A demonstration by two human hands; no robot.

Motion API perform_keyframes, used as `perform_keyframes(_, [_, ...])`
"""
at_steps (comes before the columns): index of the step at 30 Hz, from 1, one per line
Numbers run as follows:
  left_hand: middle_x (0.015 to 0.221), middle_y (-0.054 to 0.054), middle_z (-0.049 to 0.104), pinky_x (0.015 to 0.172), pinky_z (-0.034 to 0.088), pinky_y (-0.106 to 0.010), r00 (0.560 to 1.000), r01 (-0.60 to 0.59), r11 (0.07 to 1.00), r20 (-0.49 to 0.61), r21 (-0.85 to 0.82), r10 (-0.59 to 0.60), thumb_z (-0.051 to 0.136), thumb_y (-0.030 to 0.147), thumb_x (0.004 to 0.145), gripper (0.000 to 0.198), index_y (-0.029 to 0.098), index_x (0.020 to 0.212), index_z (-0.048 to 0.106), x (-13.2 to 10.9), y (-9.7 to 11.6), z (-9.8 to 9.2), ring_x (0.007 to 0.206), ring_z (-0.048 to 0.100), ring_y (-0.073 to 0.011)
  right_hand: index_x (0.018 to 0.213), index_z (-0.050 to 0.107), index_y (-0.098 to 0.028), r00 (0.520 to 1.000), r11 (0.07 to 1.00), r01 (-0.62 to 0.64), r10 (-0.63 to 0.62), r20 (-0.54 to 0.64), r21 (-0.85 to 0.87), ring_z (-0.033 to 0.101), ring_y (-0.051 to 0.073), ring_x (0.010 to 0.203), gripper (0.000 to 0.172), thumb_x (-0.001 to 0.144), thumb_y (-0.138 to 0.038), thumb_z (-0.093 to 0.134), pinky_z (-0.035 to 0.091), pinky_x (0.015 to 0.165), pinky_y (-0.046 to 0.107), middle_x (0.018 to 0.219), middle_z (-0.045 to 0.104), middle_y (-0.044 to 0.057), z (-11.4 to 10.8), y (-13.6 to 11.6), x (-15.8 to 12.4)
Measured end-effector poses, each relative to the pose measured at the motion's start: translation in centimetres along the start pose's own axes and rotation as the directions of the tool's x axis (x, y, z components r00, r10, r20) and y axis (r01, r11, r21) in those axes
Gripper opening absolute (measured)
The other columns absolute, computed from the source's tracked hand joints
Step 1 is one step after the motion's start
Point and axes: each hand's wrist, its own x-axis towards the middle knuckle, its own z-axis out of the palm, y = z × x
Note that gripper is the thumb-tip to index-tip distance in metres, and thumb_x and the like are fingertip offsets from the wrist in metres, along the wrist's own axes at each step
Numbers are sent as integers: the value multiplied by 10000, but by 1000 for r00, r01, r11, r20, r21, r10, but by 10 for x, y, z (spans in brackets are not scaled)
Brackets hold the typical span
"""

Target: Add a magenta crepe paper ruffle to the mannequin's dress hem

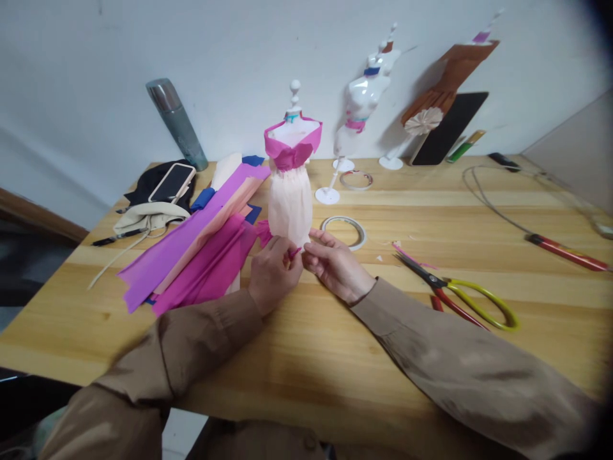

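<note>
A small white dress-form mannequin [294,135] stands upright in front of me. It wears a magenta crepe-paper top [291,156] and a gathered cream paper skirt [290,198]. At the skirt's lower left, my left hand [274,271] is closed with fingers pinched on a magenta crepe-paper strip [263,232]; a bit of it pokes out between thumb and finger. Opposite it, my right hand [335,263] has thumb and fingertips together at the skirt's bottom edge. The mannequin's base is hidden behind my hands.
Crepe-paper sheets [191,246], a phone [172,183] and a bottle [177,124] lie or stand left. Behind are more mannequins [363,99] and a black tablet [447,131]. Tape rolls [363,237], scissors [433,281] and a red-handled tool [567,252] are right.
</note>
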Motion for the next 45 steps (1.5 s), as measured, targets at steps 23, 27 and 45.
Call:
perform_keyframes(23, [628, 17, 576, 562, 412, -269, 948, 310, 879, 43, -362, -316, 615, 170, 811, 154, 189, 659, 597, 0, 4, -2, 593, 503, -112, 972, 571, -190, 1000, 1000, 25, -26, -10, -17, 390, 54, 445, 488, 555, -191, 823, 214, 416, 199, 548, 535, -69, 3, 3, 1])
perform_keyframes(27, [651, 4, 612, 566, 451, -268, 914, 400, 815, 114, -418, -390, 617, 183, 835, 132, 177, 705, 598, -4, 4, -2, 598, 526, -112, 971, 571, -184, 1000, 1000, 24, -24, -15, -17, 397, 50, 438, 484, 553, -183, 816, 226, 416, 193, 540, 544, -69, 4, 2, 0])
perform_keyframes(45, [711, -26, 629, 628, 434, -305, 924, 371, 800, 106, -471, -366, 650, 266, 833, 142, 183, 719, 626, -3, 4, 1, 667, 554, -153, 1012, 570, -196, 1000, 1000, -18, 18, 6, 18, 444, 50, 461, 554, 526, -133, 829, 297, 449, 176, 576, 595, -66, 5, 0, -1])
